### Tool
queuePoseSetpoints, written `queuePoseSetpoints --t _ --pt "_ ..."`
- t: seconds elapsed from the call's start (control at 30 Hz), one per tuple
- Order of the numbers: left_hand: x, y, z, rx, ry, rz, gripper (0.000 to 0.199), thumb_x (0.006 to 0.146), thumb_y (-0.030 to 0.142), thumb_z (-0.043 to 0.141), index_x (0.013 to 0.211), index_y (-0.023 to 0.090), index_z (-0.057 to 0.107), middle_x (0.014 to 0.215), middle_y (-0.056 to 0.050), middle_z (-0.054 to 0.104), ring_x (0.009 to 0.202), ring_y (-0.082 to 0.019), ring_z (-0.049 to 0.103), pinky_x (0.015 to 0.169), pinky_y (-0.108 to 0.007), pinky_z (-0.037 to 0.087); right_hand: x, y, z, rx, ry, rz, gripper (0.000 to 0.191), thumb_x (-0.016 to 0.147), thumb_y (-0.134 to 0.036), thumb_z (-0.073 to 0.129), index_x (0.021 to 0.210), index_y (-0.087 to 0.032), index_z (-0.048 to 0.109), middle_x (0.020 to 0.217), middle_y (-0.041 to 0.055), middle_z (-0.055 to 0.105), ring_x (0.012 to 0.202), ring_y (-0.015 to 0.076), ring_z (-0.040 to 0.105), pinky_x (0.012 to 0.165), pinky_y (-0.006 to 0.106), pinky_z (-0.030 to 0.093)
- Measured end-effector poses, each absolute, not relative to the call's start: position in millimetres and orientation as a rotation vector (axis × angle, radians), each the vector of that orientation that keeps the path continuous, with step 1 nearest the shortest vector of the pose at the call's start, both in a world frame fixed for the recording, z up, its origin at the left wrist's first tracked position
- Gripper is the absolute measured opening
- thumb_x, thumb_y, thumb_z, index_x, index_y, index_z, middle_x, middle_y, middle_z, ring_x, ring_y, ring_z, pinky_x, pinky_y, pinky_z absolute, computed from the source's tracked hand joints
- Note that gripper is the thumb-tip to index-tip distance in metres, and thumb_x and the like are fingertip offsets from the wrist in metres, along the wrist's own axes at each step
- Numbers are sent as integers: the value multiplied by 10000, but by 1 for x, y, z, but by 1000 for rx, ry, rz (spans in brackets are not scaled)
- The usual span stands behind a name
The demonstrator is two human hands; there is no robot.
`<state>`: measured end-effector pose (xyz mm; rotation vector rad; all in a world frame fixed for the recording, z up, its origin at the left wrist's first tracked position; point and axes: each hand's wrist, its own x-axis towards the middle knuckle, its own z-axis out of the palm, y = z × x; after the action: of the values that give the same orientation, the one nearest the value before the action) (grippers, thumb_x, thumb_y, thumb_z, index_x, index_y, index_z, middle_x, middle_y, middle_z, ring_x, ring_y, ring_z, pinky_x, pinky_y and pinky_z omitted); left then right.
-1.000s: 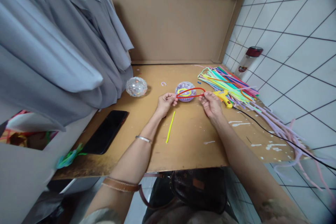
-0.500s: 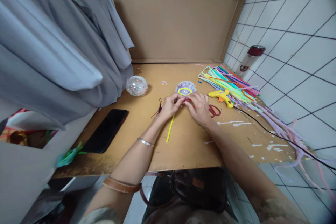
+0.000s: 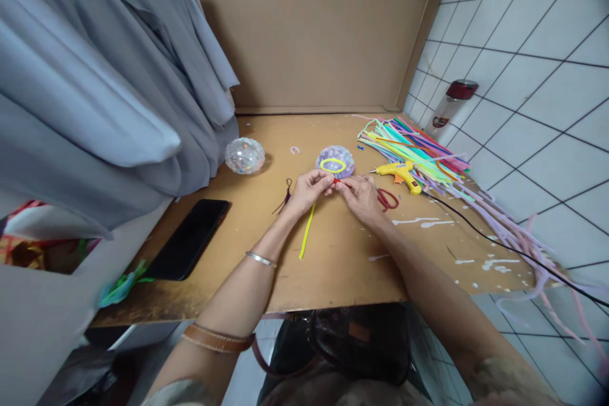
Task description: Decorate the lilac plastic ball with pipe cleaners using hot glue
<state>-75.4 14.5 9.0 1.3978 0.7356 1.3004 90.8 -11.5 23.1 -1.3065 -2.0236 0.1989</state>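
Both hands meet just in front of a purple speckled ball (image 3: pixel 349 158). My left hand (image 3: pixel 311 191) is pinched at its fingertips, and my right hand (image 3: pixel 362 200) pinches from the other side. A small red piece (image 3: pixel 337 181) shows between the fingertips of both. Above them a yellow loop (image 3: pixel 333 160) lies in front of the ball. From under my left hand a yellow strip (image 3: pixel 307 231) runs down toward the table's front. Red-handled scissors (image 3: pixel 389 200) lie beside my right hand, partly hidden by it.
A yellow glue gun (image 3: pixel 402 176) with a black cord and many coloured pipe cleaners (image 3: pixel 419 149) lie right. A clear ball (image 3: pixel 245 155), dark tassel (image 3: pixel 285 196) and black phone (image 3: pixel 190 240) are left. A bottle (image 3: pixel 451 106) stands by the tiled wall.
My right hand's fingers have drawn back slightly from the ball and closed on the red piece. More of the ball shows. The whole view has shifted slightly.
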Motion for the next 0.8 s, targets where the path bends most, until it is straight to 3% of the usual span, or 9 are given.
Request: queuePoseSetpoints --t 0.37,0.63,0.8 --pt "-78 13 9 1288 714 1249 488 641 564 866 826 133 732 750 -48 723 628 -105 608 635 -251 479 95 -7 18 -1213 -1919 203 294 949 -331 517 767 -223 721 691 27 723 701 194 593 804 363 360" --pt "-68 11 3 1248 736 1208 491 564 532 914 760 137 697 672 8 654 572 -78 545 624 -252 463 96 -6 18 -1218 -1899 224 312 940 -336 517 697 -214 672 650 20 677 672 185 577 803 356 376" --pt "-55 7 3 1144 722 1328 512 531 560 916 763 147 721 640 19 651 541 -63 502 579 -234 429 98 -6 22 -1163 -1864 332 320 940 -359 501 717 -212 677 654 22 665 645 180 575 695 312 391"
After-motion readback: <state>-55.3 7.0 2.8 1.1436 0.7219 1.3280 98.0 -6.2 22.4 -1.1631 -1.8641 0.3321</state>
